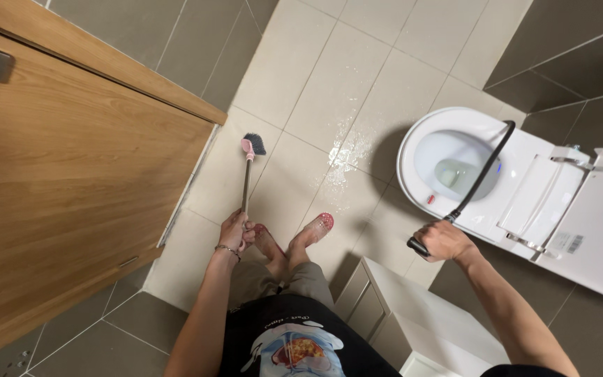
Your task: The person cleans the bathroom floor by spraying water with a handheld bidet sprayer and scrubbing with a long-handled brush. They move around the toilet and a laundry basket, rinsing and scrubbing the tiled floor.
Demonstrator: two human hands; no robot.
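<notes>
Nearest the lens: black T-shirt with a round colourful print (294,349), khaki trousers below it, feet in pink perforated sandals (319,225) on the beige tiled floor (357,63).

Left hand (235,230), thin bracelet at the wrist, fingers closed around the grey handle of a pink-necked toilet brush with dark bristles (251,148); brush head resting on the floor tiles near the edge of the wooden door (71,174), shaft tilted slightly.

Right hand (442,241), fingers wrapped around the black grip of a black hose (486,167); hose arching over the open white toilet bowl (455,164), end near the bowl's far rim. Small red mark on the bowl's near rim.

White rectangular label with dark bars (567,243) on the raised lid's near corner. Wet patch (347,150) glistening on tiles between brush and bowl. White cabinet (413,321) beside the right forearm.
</notes>
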